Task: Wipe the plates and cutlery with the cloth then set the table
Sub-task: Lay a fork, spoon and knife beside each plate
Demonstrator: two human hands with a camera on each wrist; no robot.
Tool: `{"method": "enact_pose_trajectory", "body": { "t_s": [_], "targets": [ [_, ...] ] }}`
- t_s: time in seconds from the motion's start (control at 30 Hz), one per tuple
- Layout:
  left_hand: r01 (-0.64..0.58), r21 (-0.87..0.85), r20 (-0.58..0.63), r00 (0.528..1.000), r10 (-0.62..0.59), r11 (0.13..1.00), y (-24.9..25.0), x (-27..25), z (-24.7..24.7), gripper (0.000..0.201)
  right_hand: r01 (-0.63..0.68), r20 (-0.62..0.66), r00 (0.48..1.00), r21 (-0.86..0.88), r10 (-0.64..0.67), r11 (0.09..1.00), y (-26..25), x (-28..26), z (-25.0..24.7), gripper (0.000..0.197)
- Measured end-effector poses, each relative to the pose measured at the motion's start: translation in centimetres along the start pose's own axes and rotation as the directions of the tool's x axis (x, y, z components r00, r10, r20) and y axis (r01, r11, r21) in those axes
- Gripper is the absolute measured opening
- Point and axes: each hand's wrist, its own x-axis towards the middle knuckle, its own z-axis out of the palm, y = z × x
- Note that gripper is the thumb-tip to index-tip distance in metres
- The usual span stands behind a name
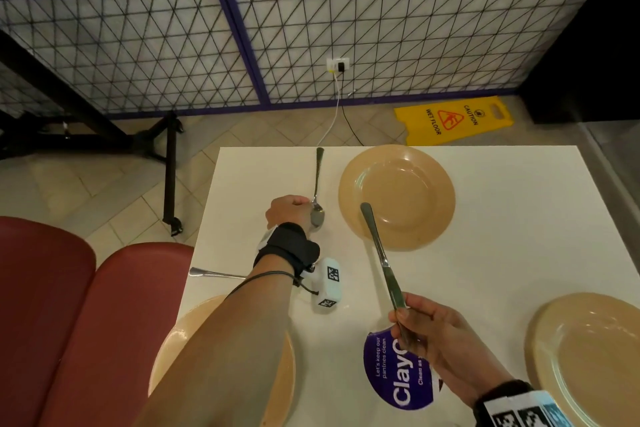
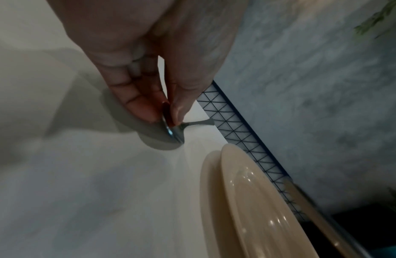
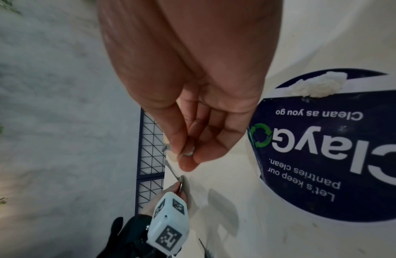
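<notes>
Setting the far plate [image 1: 396, 196] is the step we judge in hand: our left hand [image 1: 289, 210] pinches the spoon [image 1: 318, 191] by its bowl, laying it on the table [image 1: 502, 218] just left of that plate. Our right hand [image 1: 433, 333] grips the knife [image 1: 379, 253] blade-end, handle raised over the plate's near rim. Next we need to lower it to the plate's right.

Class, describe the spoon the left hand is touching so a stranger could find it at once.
Start at the white table, then the far plate. The spoon lies just left of it, bowl toward the person, pinched by the left hand. The knife is in the air, in the right hand.
</notes>
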Motion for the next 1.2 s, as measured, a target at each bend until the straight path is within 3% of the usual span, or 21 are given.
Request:
{"method": "enact_pose_trajectory", "body": {
  "t_s": [0.33, 0.47, 0.6, 0.7, 0.73, 0.8, 0.9, 1.0, 1.07, 1.2],
  "targets": [
    [-0.055, 0.123, 0.002, 0.998, 0.055, 0.991, -0.3, 0.6, 0.6, 0.003, 0.019, 0.002, 1.000, 0.000, -0.019, 1.000, 0.3, 0.1, 0.9, 0.037],
    [-0.078, 0.138, 0.030, 0.997, 0.074, 0.987, -0.3, 0.7, 0.4, 0.011, 0.028, -0.018, 0.999, -0.005, -0.028, 1.000, 0.7, 0.2, 1.3, 0.032],
    [-0.131, 0.084, -0.007, 0.991, 0.132, 0.988, -0.3, 0.3, -0.5, 0.005, 0.054, -0.023, 0.998, -0.055, -0.055, 0.997, 0.7, 0.5, 1.8, 0.029],
    [-0.204, -0.058, -0.014, 0.979, 0.204, 0.977, -0.2, -1.1, -1.7, 0.010, 0.074, -0.015, 0.997, -0.076, -0.075, 0.994, 0.4, 0.9, 2.7, 0.031],
    [-0.223, -0.116, 0.023, 0.974, 0.227, 0.968, -0.1, -1.9, -2.2, 0.010, 0.074, -0.004, 0.997, -0.078, -0.075, 0.994, 0.3, 1.1, 3.1, 0.031],
    [-0.193, -0.212, 0.216, 0.947, 0.239, 0.958, 0.1, -3.9, -3.3, 0.016, 0.062, 0.025, 0.998, -0.047, -0.061, 0.997, 0.0, 1.6, 4.1, 0.031],
    [-0.006, -0.301, 0.541, 0.823, 0.176, 0.954, -0.1, -6.6, -4.6, 0.032, 0.033, 0.073, 0.997, 0.008, -0.033, 0.999, -0.4, 2.4, 5.6, 0.030],
    [0.136, -0.391, 0.649, 0.742, 0.168, 0.910, -1.0, -7.1, -5.0, 0.033, 0.012, 0.135, 0.991, 0.043, -0.018, 0.999, -0.6, 3.0, 7.2, 0.029],
    [0.144, -0.433, 0.635, 0.750, 0.188, 0.890, -1.2, -7.0, -5.4, 0.031, 0.005, 0.161, 0.987, 0.054, -0.014, 0.999, -0.4, 3.3, 8.0, 0.028],
    [0.114, -0.438, 0.561, 0.810, 0.172, 0.892, 0.4, -6.4, -6.5, 0.024, -0.017, 0.161, 0.987, 0.057, 0.008, 0.998, -0.1, 3.7, 9.2, 0.032]
  ]
}}
